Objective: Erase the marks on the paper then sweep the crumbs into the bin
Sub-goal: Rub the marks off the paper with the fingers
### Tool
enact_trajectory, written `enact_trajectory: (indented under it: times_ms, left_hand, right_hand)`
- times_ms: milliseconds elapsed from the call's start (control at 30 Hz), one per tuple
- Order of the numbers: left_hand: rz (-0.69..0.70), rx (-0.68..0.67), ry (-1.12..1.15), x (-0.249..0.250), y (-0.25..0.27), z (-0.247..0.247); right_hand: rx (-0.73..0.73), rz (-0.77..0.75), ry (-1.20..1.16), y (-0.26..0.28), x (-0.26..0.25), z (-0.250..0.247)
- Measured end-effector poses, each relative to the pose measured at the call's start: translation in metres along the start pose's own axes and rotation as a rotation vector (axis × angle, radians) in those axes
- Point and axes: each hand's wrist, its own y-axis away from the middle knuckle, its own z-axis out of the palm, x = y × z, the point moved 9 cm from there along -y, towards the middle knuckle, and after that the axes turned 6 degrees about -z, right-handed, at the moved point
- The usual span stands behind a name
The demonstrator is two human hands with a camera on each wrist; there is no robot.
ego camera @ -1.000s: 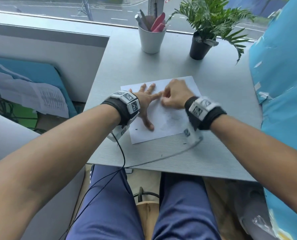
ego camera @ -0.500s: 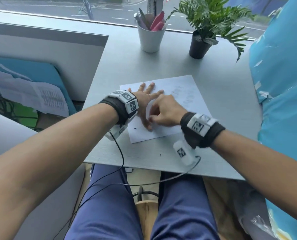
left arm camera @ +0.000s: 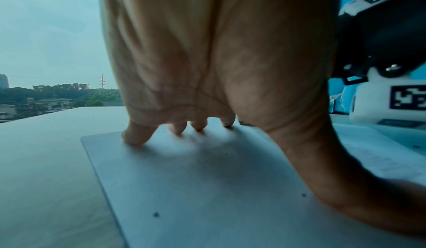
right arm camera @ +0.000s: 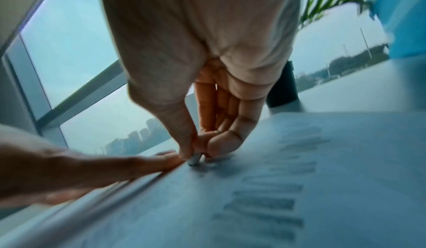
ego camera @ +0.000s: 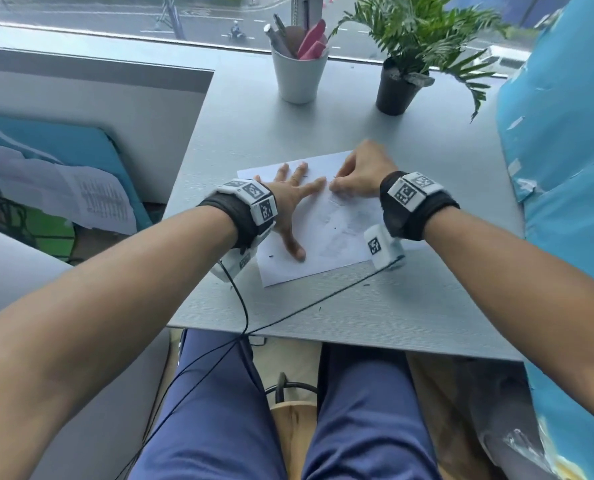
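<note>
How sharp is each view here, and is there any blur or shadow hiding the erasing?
Head view: sharp, even daylight, wide-angle bend at the edges. Left wrist view: soft; the left hand shades the paper. Right wrist view: motion-smeared, though the eraser pinched by the right hand and the marks stay readable.

Grey desk (ego camera: 409, 306) against a wide window (ego camera: 80, 15) (street outside), daylight, grey partition (ego camera: 98, 95) at left.

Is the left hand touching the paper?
Touching. The left wrist view shows the left hand with fingertips and thumb pressed onto the paper, no gap beneath them.
</note>
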Motion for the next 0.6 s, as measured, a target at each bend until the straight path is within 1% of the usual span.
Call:
enact_trajectory:
  times_ms: [33,67,100,167,200,233,267,367,400,433,467,533,567,600]
  left_hand:
    - [-0.005,0.002,-0.006,-0.001,-0.002,0.0]
    - [-0.011,0.0,-0.012,0.0,-0.003,-0.001]
    - [-0.019,-0.003,-0.02,0.001,-0.005,0.0]
    - [-0.036,-0.012,-0.044,0.004,-0.008,0.001]
    - [-0.042,-0.019,-0.055,0.004,-0.008,0.001]
    - [-0.044,-0.024,-0.059,0.005,-0.009,0.0]
    - [-0.042,-0.025,-0.058,0.006,-0.009,0.0]
    - [-0.043,-0.028,-0.044,0.004,-0.005,-0.003]
    - [-0.047,-0.028,-0.046,0.003,-0.004,-0.003]
    - [-0.052,-0.029,-0.052,0.004,-0.005,-0.003]
    - [-0.059,-0.03,-0.06,0.005,-0.006,-0.003]
    - [-0.075,-0.037,-0.071,0.007,-0.008,-0.001]
    - [-0.078,-0.038,-0.075,0.007,-0.008,-0.001]
    - [-0.076,-0.035,-0.075,0.007,-0.009,-0.001]
  right_hand:
    - [0.025,-0.016,0.032,0.0,-0.002,-0.001]
    - [0.013,-0.056,0.061,0.006,-0.009,0.009]
    - [-0.038,-0.113,0.08,0.017,-0.022,0.023]
    - [-0.202,-0.21,0.073,0.049,-0.045,0.056]
    - [-0.251,-0.227,0.065,0.055,-0.048,0.061]
    - [-0.258,-0.216,0.072,0.052,-0.046,0.056]
    - [-0.221,-0.187,0.081,0.04,-0.038,0.045]
    - [-0.027,-0.07,0.103,0.007,-0.01,0.003]
    - [0.001,-0.072,0.099,0.006,-0.009,0.003]
    - [-0.012,-0.088,0.093,0.014,-0.014,0.012]
    - [-0.068,-0.125,0.093,0.026,-0.025,0.027]
    - [-0.227,-0.202,0.049,0.059,-0.045,0.058]
    - [-0.265,-0.223,0.041,0.064,-0.047,0.061]
    - [-0.255,-0.221,0.067,0.059,-0.045,0.055]
